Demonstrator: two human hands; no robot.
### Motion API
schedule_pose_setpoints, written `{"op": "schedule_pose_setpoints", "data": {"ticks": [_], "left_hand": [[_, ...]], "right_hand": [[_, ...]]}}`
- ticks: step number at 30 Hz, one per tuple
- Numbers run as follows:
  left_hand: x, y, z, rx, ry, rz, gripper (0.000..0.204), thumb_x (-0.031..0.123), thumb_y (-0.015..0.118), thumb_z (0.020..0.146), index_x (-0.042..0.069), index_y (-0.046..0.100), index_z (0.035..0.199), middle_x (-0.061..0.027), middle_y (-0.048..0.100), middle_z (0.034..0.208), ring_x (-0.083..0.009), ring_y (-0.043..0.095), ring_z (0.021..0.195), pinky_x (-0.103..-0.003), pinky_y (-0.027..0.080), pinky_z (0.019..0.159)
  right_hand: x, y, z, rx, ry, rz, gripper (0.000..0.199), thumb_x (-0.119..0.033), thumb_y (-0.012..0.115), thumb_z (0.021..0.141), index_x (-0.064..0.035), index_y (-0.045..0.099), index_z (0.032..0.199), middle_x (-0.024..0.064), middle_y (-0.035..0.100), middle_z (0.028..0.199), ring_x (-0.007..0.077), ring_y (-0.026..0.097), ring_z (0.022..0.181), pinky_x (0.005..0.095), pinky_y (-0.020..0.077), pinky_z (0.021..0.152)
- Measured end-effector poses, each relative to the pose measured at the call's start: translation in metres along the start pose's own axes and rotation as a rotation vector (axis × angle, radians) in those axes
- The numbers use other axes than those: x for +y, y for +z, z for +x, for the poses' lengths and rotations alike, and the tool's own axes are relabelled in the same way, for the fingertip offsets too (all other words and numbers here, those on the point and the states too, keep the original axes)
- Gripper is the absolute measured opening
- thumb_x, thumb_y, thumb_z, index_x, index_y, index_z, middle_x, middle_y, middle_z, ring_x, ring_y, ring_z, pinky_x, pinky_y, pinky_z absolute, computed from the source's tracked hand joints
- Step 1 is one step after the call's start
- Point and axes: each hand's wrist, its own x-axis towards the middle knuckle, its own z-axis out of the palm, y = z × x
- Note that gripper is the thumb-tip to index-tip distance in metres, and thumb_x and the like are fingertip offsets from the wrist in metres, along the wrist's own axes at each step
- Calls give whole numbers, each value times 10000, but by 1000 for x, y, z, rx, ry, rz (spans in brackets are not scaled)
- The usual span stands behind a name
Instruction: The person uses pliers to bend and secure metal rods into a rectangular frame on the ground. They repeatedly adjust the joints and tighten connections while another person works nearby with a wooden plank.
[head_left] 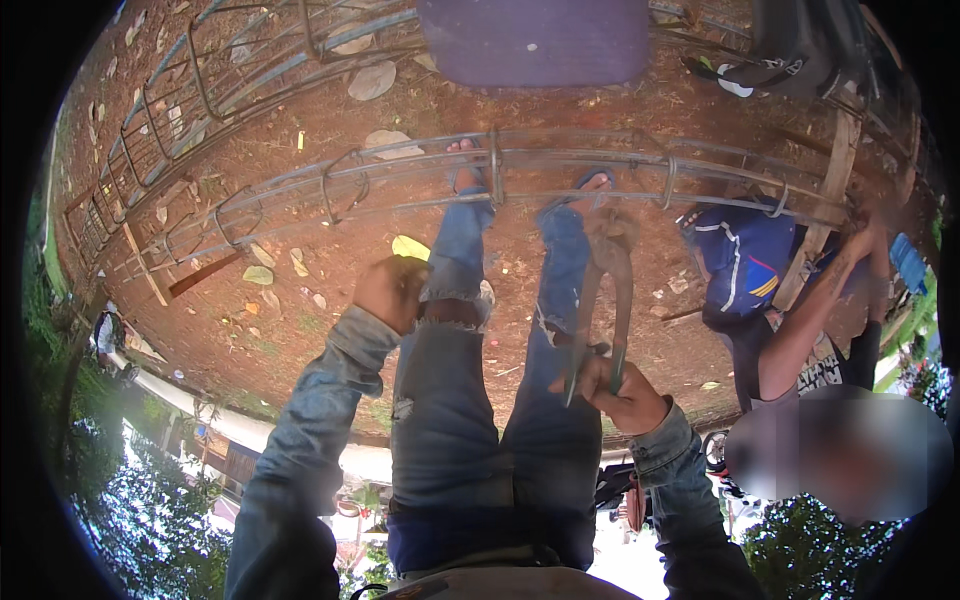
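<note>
My right hand [622,395] is closed around the handles of a pair of pincers [625,295]. Their jaws point away from me and sit just short of the near bars of a long steel rebar cage [400,203]. My left hand [388,293] hovers by my left knee with its fingers curled in. Whatever may be inside those fingers is hidden. Steel rods and bent stirrups [326,190] make up the cage, which runs sideways beyond my feet. Neither hand touches it.
At the right a co-worker's hand [858,243] is at the cage end, beside a wooden support [838,165]. Another wooden stand [148,265] is under the left end. More rebar cages [150,115] lie at the far left. A purple panel [535,45] stands at the top middle.
</note>
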Motion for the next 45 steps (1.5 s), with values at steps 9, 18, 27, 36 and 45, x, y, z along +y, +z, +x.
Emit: {"op": "schedule_pose_setpoints", "data": {"ticks": [9,18,27,36,45], "left_hand": [[90,63,-18,219,-15,-396,185,126,574,856,-30,634,936,-115,645,892,-154,598,832,-275,471,741],[172,119,13,24,115,-451,168,123,573,860,-14,643,926,-107,653,838,-154,598,797,-280,468,720],[234,177,44,121,10,-921,254,181,576,875,-54,586,970,-102,624,855,-188,624,773,-286,505,684],[209,166,42,-9,95,-442,226,136,561,874,-72,592,956,-106,624,763,-148,611,678,-245,503,632],[196,188,51,209,-18,-348,183,117,593,845,-54,632,896,-118,643,728,-141,602,658,-271,477,590]], "right_hand": [[36,-36,141,804,-334,-1054,333,-179,640,751,-52,486,1017,180,462,1113,370,523,917,444,449,718],[11,-106,50,349,-475,-278,409,-148,677,758,5,527,1106,155,586,1014,253,584,914,381,481,718],[34,-175,-11,449,-408,623,195,-103,483,907,-32,470,1087,126,596,981,202,590,918,320,494,715],[25,-125,1,1144,-468,-699,531,-142,592,795,-24,361,1258,190,564,1085,391,531,1020,436,428,860],[46,-94,0,782,-371,-448,200,-217,545,881,-28,588,933,115,622,705,250,608,611,342,458,544]]}}
